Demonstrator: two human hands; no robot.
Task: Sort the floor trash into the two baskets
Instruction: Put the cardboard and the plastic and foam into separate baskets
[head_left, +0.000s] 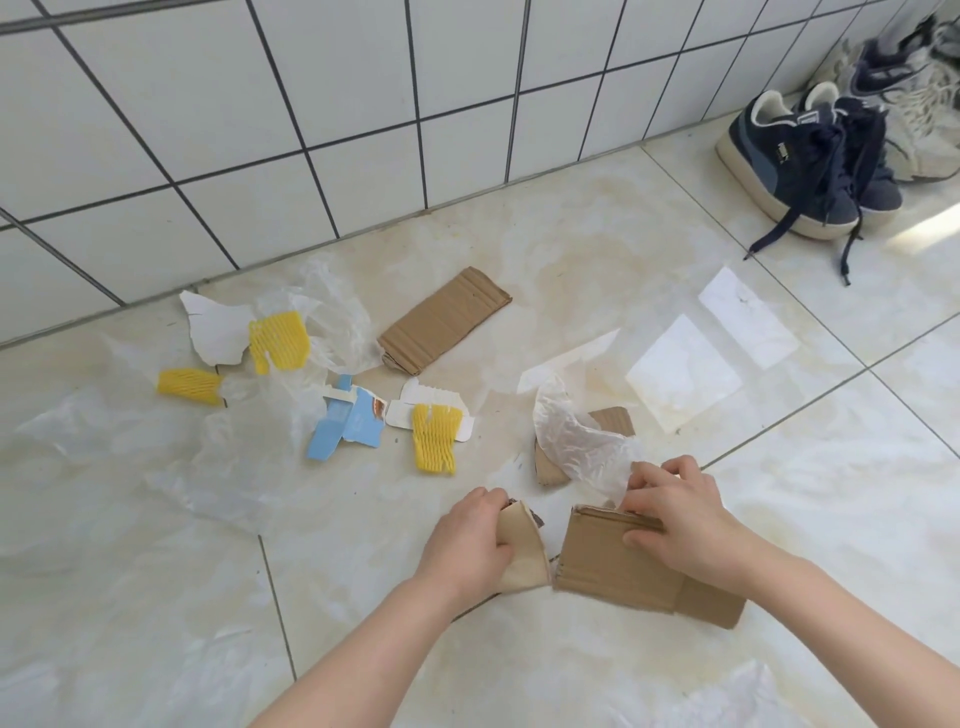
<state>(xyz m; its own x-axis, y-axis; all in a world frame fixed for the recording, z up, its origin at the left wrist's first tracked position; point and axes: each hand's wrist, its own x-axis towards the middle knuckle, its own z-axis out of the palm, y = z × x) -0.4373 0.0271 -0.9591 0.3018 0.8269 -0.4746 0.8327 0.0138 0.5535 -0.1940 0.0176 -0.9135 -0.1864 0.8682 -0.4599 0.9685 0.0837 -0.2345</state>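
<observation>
Low on the floor (519, 270), near its front edge, both bare forearms reach forward side by side. Left hand (470, 538) curls around a torn cardboard scrap (522, 551), thumb across its face. Right hand (675, 519) grips the upper edge of a larger cardboard piece (608, 561), fingers bent over it, just beside a crumpled plastic film (576, 441). Counted on the floor toward the tiled wall (260, 130): three yellow foam nets (279, 340), one flat cardboard strip (444, 321), one blue carton scrap (345, 423), two white paper sheets (685, 371). Dark sneakers (810, 166) stand at the far right corner.
</observation>
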